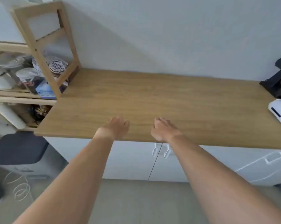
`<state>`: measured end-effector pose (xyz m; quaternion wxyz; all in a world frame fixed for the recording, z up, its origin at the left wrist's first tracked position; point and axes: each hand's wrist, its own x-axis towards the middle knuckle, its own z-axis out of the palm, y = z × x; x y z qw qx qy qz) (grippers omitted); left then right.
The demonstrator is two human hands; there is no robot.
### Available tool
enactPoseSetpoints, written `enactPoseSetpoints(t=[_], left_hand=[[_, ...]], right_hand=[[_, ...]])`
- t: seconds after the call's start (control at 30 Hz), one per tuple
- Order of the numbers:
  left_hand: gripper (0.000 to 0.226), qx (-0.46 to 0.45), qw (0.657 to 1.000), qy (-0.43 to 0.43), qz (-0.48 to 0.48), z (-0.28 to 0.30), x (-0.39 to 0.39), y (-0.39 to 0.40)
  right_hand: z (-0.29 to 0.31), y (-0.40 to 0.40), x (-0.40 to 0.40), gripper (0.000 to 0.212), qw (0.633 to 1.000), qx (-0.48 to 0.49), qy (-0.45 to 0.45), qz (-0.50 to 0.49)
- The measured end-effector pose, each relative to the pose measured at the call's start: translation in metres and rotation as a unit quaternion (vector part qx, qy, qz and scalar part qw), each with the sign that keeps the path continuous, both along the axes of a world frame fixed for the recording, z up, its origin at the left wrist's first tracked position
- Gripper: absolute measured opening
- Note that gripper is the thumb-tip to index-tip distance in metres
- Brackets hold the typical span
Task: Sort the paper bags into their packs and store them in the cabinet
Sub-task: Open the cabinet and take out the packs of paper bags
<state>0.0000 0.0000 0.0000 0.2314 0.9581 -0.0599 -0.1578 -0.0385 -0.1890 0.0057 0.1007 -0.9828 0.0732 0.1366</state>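
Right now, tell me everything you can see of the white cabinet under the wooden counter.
The white cabinet sits directly beneath the wooden countertop, whose front edge overhangs it. It looks like smooth white painted board. Two doors meet at a thin dark vertical seam, and both are closed. A pair of small white handles flanks the seam near the top. To the right, a separate front carries a rectangular white pull. Its base meets the grey floor. Neither the left hand nor the right hand touches it.

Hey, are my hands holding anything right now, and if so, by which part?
Nothing is held. The left hand and right hand both hover empty over the wooden countertop, fingers loosely spread.
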Motion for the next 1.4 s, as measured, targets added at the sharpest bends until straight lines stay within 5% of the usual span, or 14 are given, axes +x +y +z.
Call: enactPoseSetpoints(t=[0.17, 0.4, 0.53, 0.63, 0.83, 1.03, 1.4], left_hand=[[0.04, 0.038, 0.994, 0.095, 0.024, -0.108, -0.041, -0.021], [0.035, -0.095, 0.987, 0.081, 0.101, -0.192, -0.048, -0.108], [0.021, -0.168, 0.979, 0.078, 0.09, -0.204, -0.04, -0.153], [0.033, -0.21, 0.966, 0.079, 0.124, -0.215, -0.041, -0.162], [0.028, -0.236, 0.967, -0.026, 0.092, -0.237, -0.05, -0.161], [0.028, -0.232, 0.969, -0.031, 0.076, -0.244, -0.061, -0.152], [0.02, -0.274, 0.958, -0.09, 0.009, -0.261, -0.217, -0.069]], right_hand=[[-0.095, -0.021, -0.003, 0.051, 0.999, -0.016, 0.041, 0.018], [-0.161, -0.07, 0.002, 0.059, 0.987, -0.011, -0.132, 0.086], [-0.172, -0.077, 0.005, 0.053, 0.98, 0.019, -0.179, 0.086], [-0.173, -0.089, 0.009, 0.051, 0.974, 0.007, -0.192, 0.12], [-0.179, -0.094, 0.012, 0.053, 0.968, -0.038, -0.205, 0.14], [-0.176, -0.093, 0.011, 0.054, 0.974, -0.035, -0.171, 0.143], [-0.182, -0.049, -0.083, 0.057, 0.989, -0.008, -0.126, 0.071]])
